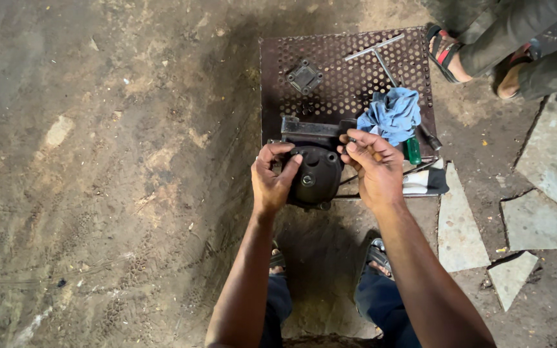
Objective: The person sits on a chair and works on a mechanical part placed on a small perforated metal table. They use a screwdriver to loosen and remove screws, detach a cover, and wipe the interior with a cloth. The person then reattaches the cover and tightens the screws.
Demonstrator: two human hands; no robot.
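Observation:
A dark, greasy metal housing with a round cover (317, 174) stands at the near edge of a perforated metal plate (343, 77). My left hand (272, 177) grips its left side, thumb and fingers curled around the rim. My right hand (372, 164) rests at its upper right, fingertips pinched together against the housing; whether a small part is between them I cannot tell.
On the plate lie a square black flanged part (305, 77), a T-handle wrench (381, 55), a blue rag (391, 113) and a green-handled tool (412, 149). Another person's sandalled feet (449, 55) are at the top right. Broken stone slabs (539, 222) lie to the right.

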